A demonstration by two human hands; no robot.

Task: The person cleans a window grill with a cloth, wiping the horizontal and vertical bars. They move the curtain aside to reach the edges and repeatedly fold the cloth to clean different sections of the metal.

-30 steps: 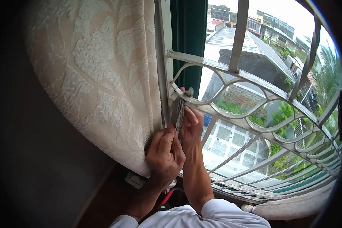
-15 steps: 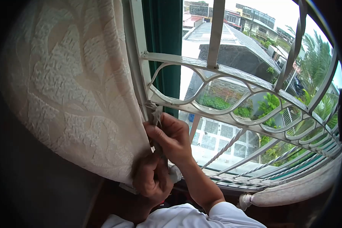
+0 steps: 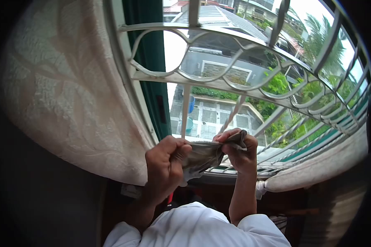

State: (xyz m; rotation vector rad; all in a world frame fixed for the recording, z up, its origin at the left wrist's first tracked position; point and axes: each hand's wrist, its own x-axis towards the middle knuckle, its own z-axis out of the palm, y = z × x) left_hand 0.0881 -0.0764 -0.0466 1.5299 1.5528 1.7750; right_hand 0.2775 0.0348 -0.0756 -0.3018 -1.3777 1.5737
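Note:
A greyish-brown cloth (image 3: 201, 157) is stretched between my two hands in front of the window. My left hand (image 3: 165, 161) is closed on one end, its thumb and fingers pressed together. The other end is pinched in my right hand (image 3: 242, 153), where a folded corner sticks up past the fingers. The cloth looks thin and creased, with dark patches. White window bars (image 3: 218, 80) stand just beyond my hands. To the left hangs a cream patterned curtain (image 3: 78, 107), close to my left hand.
A dark green frame (image 3: 146, 74) runs up the window's left side. At lower right, another curtain (image 3: 317, 166) is gathered and tied. Outside, beyond the bars, are a tiled yard (image 3: 212, 115), plants and roofs.
Both hands have moved away from the bars' left edge and apart from each other. The cloth, bunched up before, is now spread between them. The view has shifted.

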